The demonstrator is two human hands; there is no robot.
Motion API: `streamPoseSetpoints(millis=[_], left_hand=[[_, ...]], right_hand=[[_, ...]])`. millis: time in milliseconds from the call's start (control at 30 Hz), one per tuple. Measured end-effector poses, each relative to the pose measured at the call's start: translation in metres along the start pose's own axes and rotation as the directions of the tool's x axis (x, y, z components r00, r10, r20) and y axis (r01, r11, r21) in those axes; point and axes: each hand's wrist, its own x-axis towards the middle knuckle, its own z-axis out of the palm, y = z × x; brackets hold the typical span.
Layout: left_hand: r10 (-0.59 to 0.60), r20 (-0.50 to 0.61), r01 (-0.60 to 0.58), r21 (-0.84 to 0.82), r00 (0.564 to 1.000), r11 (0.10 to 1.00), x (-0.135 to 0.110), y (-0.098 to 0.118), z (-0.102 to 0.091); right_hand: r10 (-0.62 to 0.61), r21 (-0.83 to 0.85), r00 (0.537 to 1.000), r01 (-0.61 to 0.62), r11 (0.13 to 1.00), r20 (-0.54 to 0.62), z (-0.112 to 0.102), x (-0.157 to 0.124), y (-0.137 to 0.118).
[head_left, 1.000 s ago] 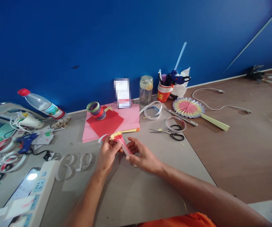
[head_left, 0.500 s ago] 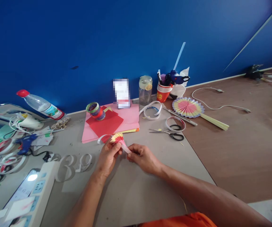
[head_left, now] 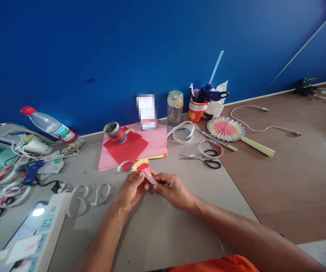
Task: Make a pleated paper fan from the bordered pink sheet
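Both of my hands hold a small pleated paper fan [head_left: 141,166], yellow at its spread outer edge, then red, then pink toward the narrow end. My left hand [head_left: 131,188] grips its folded middle between thumb and fingers. The thumb and fingers of my right hand [head_left: 170,187] pinch the narrow pale end. Just beyond the fan lie red paper squares [head_left: 131,149] on a pink paper stack [head_left: 158,141]. To the right are black-handled scissors [head_left: 208,160] and a tape roll [head_left: 211,149]. A finished round pleated fan [head_left: 226,129] with a yellow handle lies farther right.
Left of my arms are a white power strip [head_left: 51,223], a phone [head_left: 27,226], a blue glue gun [head_left: 32,170] and curled white strips [head_left: 80,200]. A tilted bottle [head_left: 53,126] leans by the blue wall. A jar [head_left: 175,109] and red paper cups [head_left: 196,111] stand at the back.
The pleats at the fan's outer end have spread wider, showing more yellow and red. My left fingers have shifted slightly beneath it; my right hand stays at the narrow end.
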Motion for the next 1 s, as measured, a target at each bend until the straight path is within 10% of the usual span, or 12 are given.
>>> streamPoseSetpoints(millis=[300, 533, 1000], left_hand=[[0.071, -0.026, -0.074, -0.138, 0.997, 0.988, -0.001, 0.006, -0.001], [0.090, 0.027, -0.076, -0.340, 0.996, 0.938, -0.004, 0.013, -0.003], [0.073, -0.039, -0.083, -0.416, 0.997, 0.906, 0.002, 0.009, 0.003]], right_hand=[[-0.074, -0.159, 0.997, 0.078, 0.984, 0.029, -0.004, -0.008, -0.006], [-0.039, 0.395, 0.931, -0.116, 0.911, 0.363, -0.007, -0.008, -0.007], [0.066, 0.481, 0.923, -0.258, 0.838, 0.379, 0.004, -0.008, -0.004]])
